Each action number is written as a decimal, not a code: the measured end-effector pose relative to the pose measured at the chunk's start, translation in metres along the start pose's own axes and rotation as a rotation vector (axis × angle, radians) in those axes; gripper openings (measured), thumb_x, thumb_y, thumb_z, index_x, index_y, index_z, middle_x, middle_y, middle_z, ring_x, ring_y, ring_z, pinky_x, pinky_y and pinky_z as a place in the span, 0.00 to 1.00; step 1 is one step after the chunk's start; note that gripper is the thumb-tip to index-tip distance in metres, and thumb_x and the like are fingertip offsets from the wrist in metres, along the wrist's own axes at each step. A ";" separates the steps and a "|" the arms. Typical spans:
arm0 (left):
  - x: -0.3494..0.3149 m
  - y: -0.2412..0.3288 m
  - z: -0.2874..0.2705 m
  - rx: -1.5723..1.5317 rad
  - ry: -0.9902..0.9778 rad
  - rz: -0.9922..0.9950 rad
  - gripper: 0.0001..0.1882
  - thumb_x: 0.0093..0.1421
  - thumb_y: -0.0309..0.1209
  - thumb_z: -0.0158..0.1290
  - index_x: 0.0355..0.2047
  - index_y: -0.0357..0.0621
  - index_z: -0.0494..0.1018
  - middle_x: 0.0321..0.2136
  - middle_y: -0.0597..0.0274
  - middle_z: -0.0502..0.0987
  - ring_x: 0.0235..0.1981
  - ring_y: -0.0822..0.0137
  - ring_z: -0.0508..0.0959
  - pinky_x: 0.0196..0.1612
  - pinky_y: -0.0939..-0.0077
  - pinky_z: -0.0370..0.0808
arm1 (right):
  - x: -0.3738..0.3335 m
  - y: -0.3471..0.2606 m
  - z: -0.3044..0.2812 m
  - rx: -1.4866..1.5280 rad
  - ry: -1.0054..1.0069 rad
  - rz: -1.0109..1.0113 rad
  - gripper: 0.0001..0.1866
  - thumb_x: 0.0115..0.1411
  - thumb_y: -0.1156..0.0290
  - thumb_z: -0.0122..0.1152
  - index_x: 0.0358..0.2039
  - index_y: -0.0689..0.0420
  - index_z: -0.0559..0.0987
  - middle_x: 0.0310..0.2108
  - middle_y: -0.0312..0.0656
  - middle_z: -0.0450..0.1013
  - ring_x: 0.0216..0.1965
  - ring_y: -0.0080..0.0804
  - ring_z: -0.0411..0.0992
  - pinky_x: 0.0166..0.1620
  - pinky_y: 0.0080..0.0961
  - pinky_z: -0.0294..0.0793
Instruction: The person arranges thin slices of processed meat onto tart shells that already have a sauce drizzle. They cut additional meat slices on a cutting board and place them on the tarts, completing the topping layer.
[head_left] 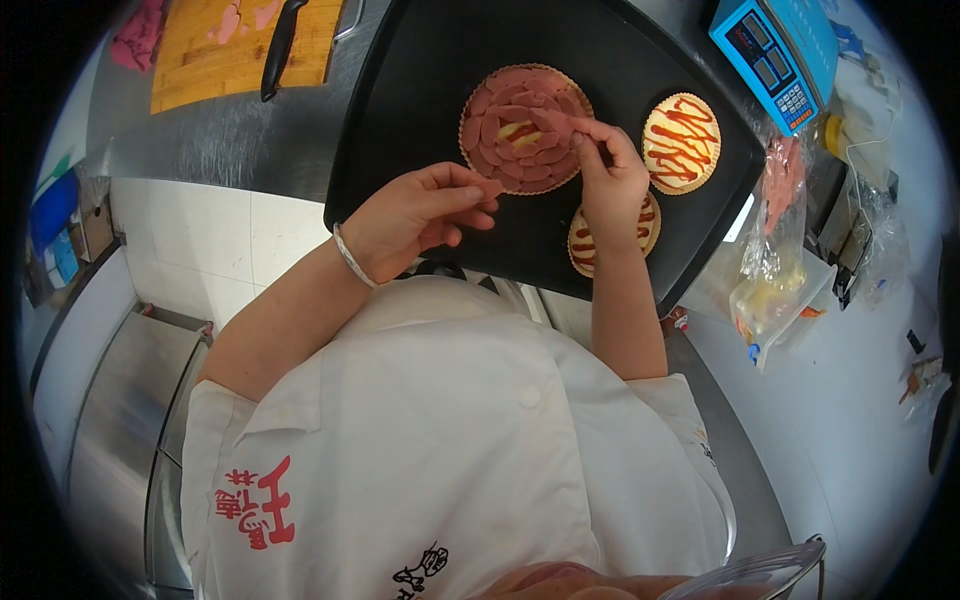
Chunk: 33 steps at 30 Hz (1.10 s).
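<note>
A round pizza base (pixel 466 152) with a crimped edge lies on a large black tray, covered with overlapping thin pink slices like ham (pixel 535 170). Near its middle, a small patch of yellow with red sauce shows through. My left hand (pixel 425 212), with a bracelet at the wrist, is closed at the lower left of the base, pinching a pink slice (pixel 489 187) between thumb and fingers. Over the right side of the base, my right hand (pixel 610 175) pinches a slice at the edge of the layered ones; its fingertips partly cover that slice.
The black tray (pixel 400 120) also carries two smaller sauce-striped pizza bases (pixel 683 145) (pixel 583 243), one partly under my right wrist. A wooden cutting board (pixel 190 75) with a black-handled knife (pixel 281 50) is at upper left. A blue scale (pixel 775 60) and plastic bags (pixel 780 270) lie right.
</note>
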<state>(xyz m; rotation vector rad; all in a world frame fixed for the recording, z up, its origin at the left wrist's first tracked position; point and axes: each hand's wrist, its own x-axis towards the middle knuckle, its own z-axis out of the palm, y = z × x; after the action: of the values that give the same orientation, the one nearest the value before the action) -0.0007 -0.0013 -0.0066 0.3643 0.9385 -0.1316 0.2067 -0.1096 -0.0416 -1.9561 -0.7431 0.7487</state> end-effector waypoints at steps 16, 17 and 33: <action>0.000 -0.001 -0.002 -0.035 -0.027 -0.004 0.09 0.64 0.28 0.56 0.44 0.41 0.77 0.38 0.59 0.79 0.37 0.70 0.78 0.36 0.84 0.74 | -0.004 0.022 0.007 -0.234 -0.031 -0.283 0.08 0.57 0.83 0.63 0.37 0.61 0.83 0.36 0.41 0.80 0.38 0.30 0.76 0.43 0.22 0.74; 0.000 -0.002 -0.003 -0.037 -0.035 0.001 0.09 0.64 0.28 0.56 0.44 0.41 0.77 0.39 0.59 0.79 0.36 0.71 0.77 0.36 0.84 0.74 | -0.003 0.022 0.008 -0.246 -0.046 -0.322 0.09 0.56 0.83 0.63 0.37 0.61 0.83 0.36 0.41 0.80 0.38 0.31 0.76 0.43 0.23 0.74; 0.001 -0.003 -0.001 0.028 0.000 -0.001 0.11 0.64 0.29 0.56 0.46 0.41 0.78 0.41 0.59 0.80 0.35 0.73 0.75 0.34 0.84 0.74 | 0.007 0.027 0.015 -0.429 -0.030 -0.570 0.09 0.51 0.81 0.67 0.34 0.57 0.84 0.33 0.38 0.78 0.34 0.37 0.74 0.39 0.27 0.73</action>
<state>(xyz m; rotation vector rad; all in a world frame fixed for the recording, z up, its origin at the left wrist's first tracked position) -0.0014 -0.0033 -0.0087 0.3894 0.9375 -0.1454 0.2054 -0.1087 -0.0731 -1.9467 -1.4932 0.2822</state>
